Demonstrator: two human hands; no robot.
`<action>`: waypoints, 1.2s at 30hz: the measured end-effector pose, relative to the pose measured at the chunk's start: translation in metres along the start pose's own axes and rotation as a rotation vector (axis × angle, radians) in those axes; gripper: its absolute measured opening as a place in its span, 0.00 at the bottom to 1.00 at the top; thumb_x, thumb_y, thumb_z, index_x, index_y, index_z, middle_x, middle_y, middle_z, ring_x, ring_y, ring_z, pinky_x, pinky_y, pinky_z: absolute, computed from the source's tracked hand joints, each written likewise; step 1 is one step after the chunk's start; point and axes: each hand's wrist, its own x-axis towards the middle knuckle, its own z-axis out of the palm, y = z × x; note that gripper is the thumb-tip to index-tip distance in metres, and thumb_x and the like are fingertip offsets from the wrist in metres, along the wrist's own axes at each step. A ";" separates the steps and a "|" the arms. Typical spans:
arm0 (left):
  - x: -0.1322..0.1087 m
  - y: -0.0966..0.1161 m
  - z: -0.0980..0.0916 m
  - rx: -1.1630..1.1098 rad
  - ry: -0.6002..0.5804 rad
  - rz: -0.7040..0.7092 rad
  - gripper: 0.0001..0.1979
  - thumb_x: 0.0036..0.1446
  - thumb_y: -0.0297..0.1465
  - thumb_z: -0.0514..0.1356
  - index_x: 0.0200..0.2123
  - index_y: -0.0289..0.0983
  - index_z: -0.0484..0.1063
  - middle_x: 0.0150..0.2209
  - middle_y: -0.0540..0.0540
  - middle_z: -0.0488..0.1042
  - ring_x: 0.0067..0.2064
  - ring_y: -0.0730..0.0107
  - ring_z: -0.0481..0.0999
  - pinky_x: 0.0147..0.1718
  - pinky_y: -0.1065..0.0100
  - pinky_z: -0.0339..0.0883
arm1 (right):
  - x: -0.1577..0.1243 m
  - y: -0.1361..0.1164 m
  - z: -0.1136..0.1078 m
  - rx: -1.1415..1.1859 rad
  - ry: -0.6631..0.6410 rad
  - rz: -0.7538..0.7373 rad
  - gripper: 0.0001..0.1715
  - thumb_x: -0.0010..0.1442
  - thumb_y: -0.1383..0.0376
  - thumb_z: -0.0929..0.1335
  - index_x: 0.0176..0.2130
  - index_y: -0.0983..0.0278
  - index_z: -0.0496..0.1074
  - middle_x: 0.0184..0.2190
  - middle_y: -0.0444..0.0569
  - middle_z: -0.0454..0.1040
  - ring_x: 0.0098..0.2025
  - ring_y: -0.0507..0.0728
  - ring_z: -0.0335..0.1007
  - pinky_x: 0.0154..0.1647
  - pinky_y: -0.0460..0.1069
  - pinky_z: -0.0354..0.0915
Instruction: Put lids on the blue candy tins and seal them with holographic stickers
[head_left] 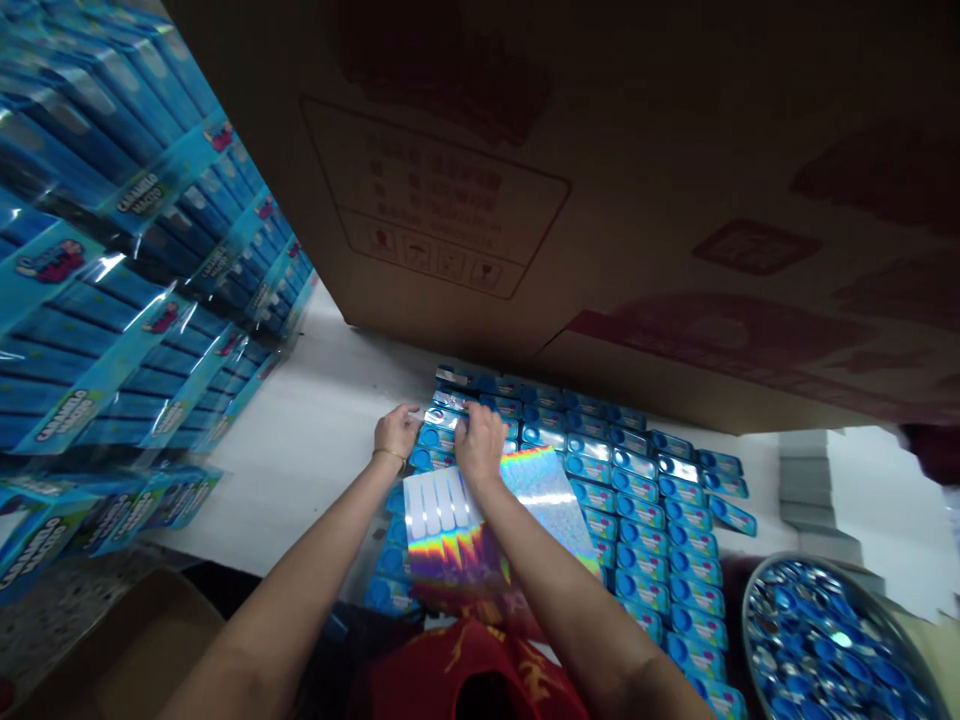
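Many small blue blister packs [637,500] lie in rows on a white table [300,440]. My left hand [396,432] and my right hand [480,442] meet over one pack [442,418] at the far left corner of the rows, fingers curled and pinching it from both sides. Between my forearms lies a shiny holographic sheet [540,490] with a white sticker strip sheet [441,505] on it.
A big cardboard box [600,180] looms over the table's far side. Stacks of blue wrapped packages [112,280] fill the left. A metal bowl [757,590] of blue pieces stands at the right front, grey stacked trays [802,480] behind it. A brown carton [127,650] sits low left.
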 end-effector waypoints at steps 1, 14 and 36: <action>-0.003 0.000 -0.001 0.012 0.019 0.033 0.13 0.47 0.28 0.53 0.37 0.36 0.73 0.29 0.46 0.74 0.31 0.68 0.72 0.35 0.68 0.64 | 0.000 0.002 -0.004 -0.030 -0.021 -0.075 0.16 0.57 0.66 0.59 0.44 0.59 0.67 0.36 0.50 0.66 0.39 0.58 0.55 0.38 0.51 0.47; -0.043 0.049 -0.018 0.363 -0.118 0.450 0.16 0.54 0.36 0.48 0.42 0.40 0.70 0.42 0.45 0.70 0.45 0.62 0.65 0.44 0.62 0.57 | -0.002 0.092 -0.056 0.085 -0.153 -0.297 0.16 0.58 0.67 0.59 0.43 0.59 0.70 0.40 0.49 0.69 0.41 0.55 0.60 0.40 0.49 0.52; -0.076 0.065 0.016 0.059 -0.282 0.330 0.08 0.50 0.34 0.55 0.24 0.37 0.70 0.31 0.45 0.70 0.37 0.65 0.68 0.40 0.63 0.59 | -0.038 0.062 -0.118 0.529 -0.293 -0.308 0.09 0.55 0.66 0.61 0.27 0.63 0.69 0.27 0.46 0.68 0.31 0.52 0.63 0.33 0.46 0.58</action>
